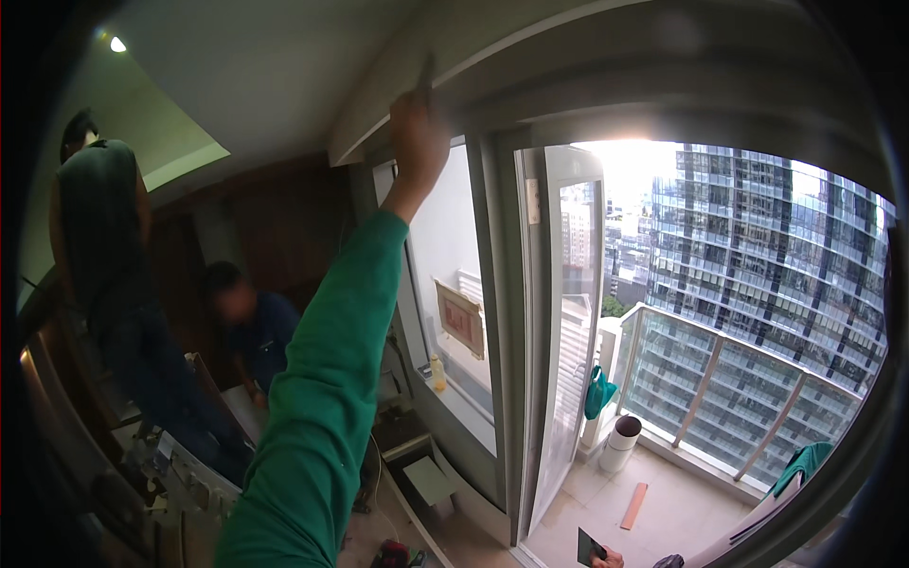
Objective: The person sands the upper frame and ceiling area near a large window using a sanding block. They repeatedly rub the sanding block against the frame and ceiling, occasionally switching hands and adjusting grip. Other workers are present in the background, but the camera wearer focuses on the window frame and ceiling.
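Observation:
My left arm, in a green sleeve, reaches up toward the ceiling edge above the window. My left hand is closed around a slim dark scraper-like tool, blurred by motion. The tool points up beside the white ceiling trim; whether it touches the surface I cannot tell. At the lower edge, partly cut off, my right hand grips a dark flat plate of a putty knife, held low before the balcony doorway.
A glazed door stands open onto a balcony with a glass railing. Out there are a white bucket, an orange-brown strip and a green bag. Two people are at the left; a bottle stands on the sill.

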`<state>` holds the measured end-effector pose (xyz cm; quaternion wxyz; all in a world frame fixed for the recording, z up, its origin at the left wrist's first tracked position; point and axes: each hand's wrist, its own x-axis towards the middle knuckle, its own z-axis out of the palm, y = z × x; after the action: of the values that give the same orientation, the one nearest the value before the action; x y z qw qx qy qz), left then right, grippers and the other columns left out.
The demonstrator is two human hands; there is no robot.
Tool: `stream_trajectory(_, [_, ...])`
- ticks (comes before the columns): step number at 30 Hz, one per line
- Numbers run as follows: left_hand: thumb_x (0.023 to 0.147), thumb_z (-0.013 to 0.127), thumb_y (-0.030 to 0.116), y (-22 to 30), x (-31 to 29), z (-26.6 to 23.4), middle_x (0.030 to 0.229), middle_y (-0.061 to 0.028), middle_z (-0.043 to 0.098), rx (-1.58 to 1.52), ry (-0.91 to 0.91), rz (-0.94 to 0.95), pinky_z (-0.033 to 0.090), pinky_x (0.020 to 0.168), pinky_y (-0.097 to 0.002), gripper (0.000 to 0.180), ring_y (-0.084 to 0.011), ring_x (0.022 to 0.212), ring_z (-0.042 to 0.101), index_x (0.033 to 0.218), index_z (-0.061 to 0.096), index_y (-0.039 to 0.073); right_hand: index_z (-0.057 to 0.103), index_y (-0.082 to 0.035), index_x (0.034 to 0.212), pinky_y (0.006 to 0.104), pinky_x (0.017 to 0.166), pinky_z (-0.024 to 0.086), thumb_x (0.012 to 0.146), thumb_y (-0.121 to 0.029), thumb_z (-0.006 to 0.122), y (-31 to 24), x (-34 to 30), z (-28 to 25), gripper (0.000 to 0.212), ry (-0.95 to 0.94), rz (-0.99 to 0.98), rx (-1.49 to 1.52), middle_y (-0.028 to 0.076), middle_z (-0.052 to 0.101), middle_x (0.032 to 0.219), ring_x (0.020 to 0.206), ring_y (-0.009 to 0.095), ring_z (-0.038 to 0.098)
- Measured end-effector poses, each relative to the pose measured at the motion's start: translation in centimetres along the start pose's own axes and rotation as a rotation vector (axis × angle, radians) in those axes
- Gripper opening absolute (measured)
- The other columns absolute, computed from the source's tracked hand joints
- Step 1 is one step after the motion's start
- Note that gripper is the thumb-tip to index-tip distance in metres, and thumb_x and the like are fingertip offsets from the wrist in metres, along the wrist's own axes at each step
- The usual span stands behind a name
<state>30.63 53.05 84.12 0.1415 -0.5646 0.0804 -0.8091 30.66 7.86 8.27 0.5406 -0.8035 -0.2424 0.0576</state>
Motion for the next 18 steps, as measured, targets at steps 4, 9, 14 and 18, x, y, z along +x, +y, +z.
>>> stream_trajectory(4, [0.089,0.056,0.012,0.9,-2.3,-2.8,0.086,-0.0240,0.064,0.053,-0.091,-0.202,0.048,0.077,-0.0469,0.020,-0.0437,0.084,0.062,0.095,0.063,-0.006,0.065,0.003,0.101,0.0447,0.075,0.050,0.085,-0.021,0.047,1.0,-0.2,-0.2,0.034,0.024,-0.011,-0.016,0.027,0.065,0.089,0.085,0.040,0.064])
stream_trajectory(9, [0.088,0.056,0.014,-7.8,7.1,-5.2,0.074,-0.0194,0.065,0.070,-0.333,-0.538,0.054,0.066,-0.0449,0.025,-0.0366,0.079,0.068,0.085,0.064,-0.010,0.065,0.003,0.100,0.0456,0.076,0.049,0.085,-0.022,0.047,1.6,0.8,0.2,0.035,-0.015,-0.011,-0.031,0.027,0.065,0.089,0.086,0.041,0.063])
stream_trajectory(14, [0.086,0.059,0.017,-7.4,11.6,-2.0,0.095,-0.0234,0.063,-0.427,-0.388,-0.956,0.061,0.064,-0.0453,0.034,-0.0319,0.082,0.069,0.095,0.057,-0.016,0.066,0.003,0.099,0.0466,0.078,0.049,0.085,-0.023,0.047,2.7,1.0,0.4,0.035,-0.001,-0.007,-0.065,0.027,0.065,0.091,0.088,0.041,0.062])
stream_trajectory(18, [0.085,0.060,0.015,-3.8,12.2,-1.7,0.095,-0.0242,0.063,-0.470,-0.373,-0.920,0.062,0.065,-0.0457,0.032,-0.0337,0.080,0.069,0.093,0.057,-0.016,0.066,0.002,0.097,0.0475,0.081,0.048,0.085,-0.023,0.047,5.1,-0.2,1.0,0.034,-0.035,-0.137,-0.162,0.027,0.065,0.094,0.090,0.042,0.061])
